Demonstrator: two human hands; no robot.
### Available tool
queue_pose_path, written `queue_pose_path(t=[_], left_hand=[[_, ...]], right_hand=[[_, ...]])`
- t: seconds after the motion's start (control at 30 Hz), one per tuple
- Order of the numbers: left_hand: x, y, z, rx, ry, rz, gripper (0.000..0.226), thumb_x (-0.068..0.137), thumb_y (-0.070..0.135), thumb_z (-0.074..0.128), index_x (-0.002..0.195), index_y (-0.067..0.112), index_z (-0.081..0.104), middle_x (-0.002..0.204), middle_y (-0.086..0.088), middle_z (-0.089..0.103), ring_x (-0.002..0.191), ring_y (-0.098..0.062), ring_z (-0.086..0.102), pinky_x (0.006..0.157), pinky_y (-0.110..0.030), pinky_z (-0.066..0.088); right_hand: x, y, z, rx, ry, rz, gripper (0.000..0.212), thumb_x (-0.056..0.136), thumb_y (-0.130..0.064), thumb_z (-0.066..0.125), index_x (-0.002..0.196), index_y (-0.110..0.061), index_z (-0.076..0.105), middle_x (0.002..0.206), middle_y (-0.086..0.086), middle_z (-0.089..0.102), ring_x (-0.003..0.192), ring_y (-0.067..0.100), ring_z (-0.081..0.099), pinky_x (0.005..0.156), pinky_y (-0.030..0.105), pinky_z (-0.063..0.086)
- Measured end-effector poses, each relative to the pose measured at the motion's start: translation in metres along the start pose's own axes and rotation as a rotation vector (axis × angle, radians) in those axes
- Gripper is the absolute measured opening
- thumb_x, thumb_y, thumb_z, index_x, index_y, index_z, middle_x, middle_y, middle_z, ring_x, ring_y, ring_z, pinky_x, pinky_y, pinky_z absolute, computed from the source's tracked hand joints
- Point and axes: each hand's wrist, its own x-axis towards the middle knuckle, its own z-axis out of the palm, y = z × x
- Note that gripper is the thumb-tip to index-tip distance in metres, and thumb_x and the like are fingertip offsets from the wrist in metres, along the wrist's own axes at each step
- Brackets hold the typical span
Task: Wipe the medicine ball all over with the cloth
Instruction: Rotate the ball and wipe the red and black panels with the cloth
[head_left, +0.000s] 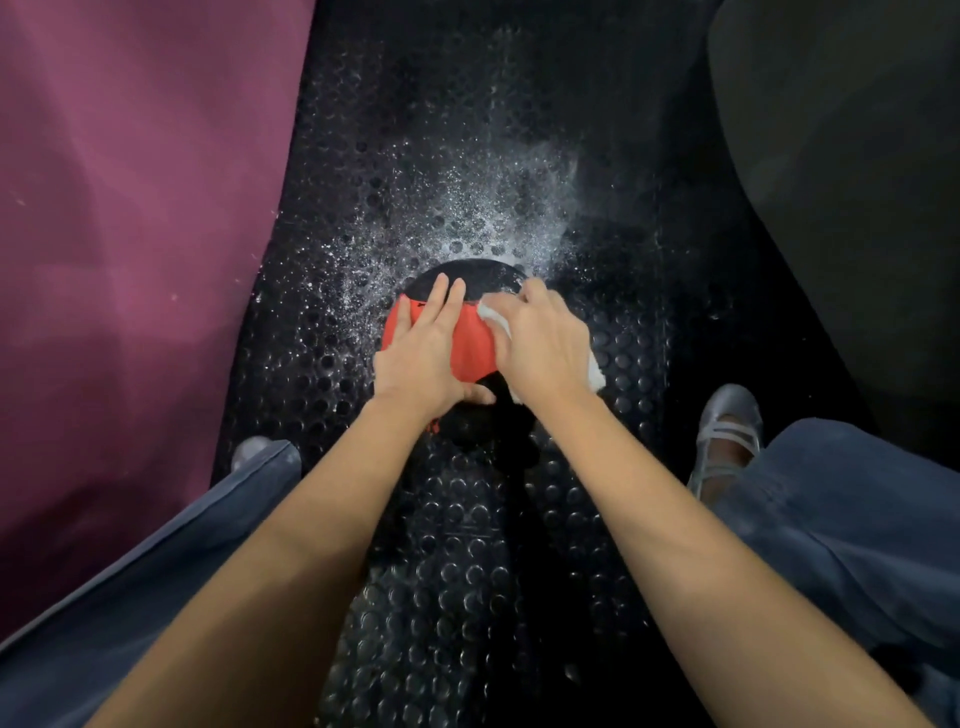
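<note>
Medicine ball (470, 348), red and black, sat on the floor between the person's feet, on a black studded rubber mat (467, 519). Red panel faced up and toward the camera; a black panel showed at the far top edge and another at the near underside.

Left hand (423, 356) lay flat on the ball's left upper side, fingers straight and close together, tips reaching onto the far black panel, thumb spread toward the near side. It pressed the ball and gripped nothing.

Right hand (543, 345) was on the ball's right side, fingers curled over a white cloth (493, 317). The cloth was bunched under the palm, held against the ball's surface. One white fold showed ahead of the knuckles, and another corner stuck out below the wrist on the right.

White specks and a pale smear (483, 208) fanned out across the mat beyond the ball, densest just behind it and to the right. What the specks were could not be told.

Both forearms bare. Blue trouser legs (852, 519) framed the ball at either side. A pale strapped shoe (727, 436) stood on the mat to the right, and the toe of the other (249, 449) was just visible on the left. A purple surface (130, 208) ran along the left edge of the mat; a dark shape (857, 156) filled the upper right.
</note>
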Motion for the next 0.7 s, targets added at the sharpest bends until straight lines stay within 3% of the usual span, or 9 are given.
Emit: queue_pose_path(t=[0.1,0.2,0.33,0.43,0.53,0.7], left_hand=[[-0.003,0.001,0.003,-0.013,0.018,-0.004,0.131,0.064,0.051,0.083,0.154,0.030,-0.010,0.160,0.018,-0.016,0.149,-0.026,-0.011,0.106,-0.059,0.034],[-0.009,0.007,0.008,-0.009,0.035,-0.006,0.128,0.067,0.049,0.083,0.154,0.032,-0.010,0.159,0.019,-0.018,0.149,-0.026,-0.013,0.103,-0.058,0.037],[-0.013,0.009,0.015,-0.003,0.058,-0.006,0.127,0.069,0.047,0.083,0.155,0.029,-0.009,0.160,0.017,-0.016,0.149,-0.029,-0.011,0.101,-0.059,0.040],[-0.011,0.002,0.011,-0.035,0.043,-0.032,0.128,0.067,0.045,0.084,0.155,0.031,-0.008,0.160,0.018,-0.015,0.149,-0.026,-0.010,0.101,-0.060,0.039],[-0.009,-0.001,0.005,-0.053,0.027,-0.028,0.129,0.066,0.048,0.084,0.154,0.032,-0.010,0.159,0.019,-0.017,0.149,-0.024,-0.011,0.103,-0.060,0.037],[-0.009,0.004,0.011,-0.022,0.042,-0.007,0.127,0.068,0.044,0.084,0.154,0.031,-0.008,0.160,0.017,-0.016,0.149,-0.028,-0.011,0.104,-0.059,0.036]], right_hand=[[-0.023,0.002,0.008,0.002,0.060,0.005,0.014,0.090,-0.021,0.061,0.102,-0.021,0.068,0.098,0.007,0.059,0.085,0.027,0.059,0.066,0.035,0.050],[-0.037,0.009,0.012,-0.020,0.122,0.012,0.015,0.078,-0.015,0.073,0.092,-0.021,0.070,0.087,0.007,0.060,0.071,0.026,0.059,0.055,0.032,0.048],[-0.006,-0.010,0.004,-0.127,0.088,-0.043,0.011,0.082,-0.014,0.066,0.091,-0.019,0.070,0.086,0.006,0.058,0.077,0.025,0.058,0.055,0.031,0.037],[-0.019,-0.008,0.007,-0.104,0.127,-0.084,0.012,0.074,-0.013,0.072,0.084,-0.018,0.068,0.080,0.006,0.058,0.073,0.025,0.059,0.050,0.030,0.044],[-0.054,0.013,0.016,-0.110,0.186,-0.096,0.021,0.075,-0.015,0.073,0.094,-0.021,0.068,0.082,0.005,0.057,0.070,0.024,0.057,0.052,0.031,0.044],[-0.015,-0.005,0.016,-0.093,0.233,-0.054,0.009,0.074,-0.016,0.074,0.082,-0.020,0.071,0.078,0.004,0.058,0.069,0.023,0.058,0.051,0.030,0.045]])
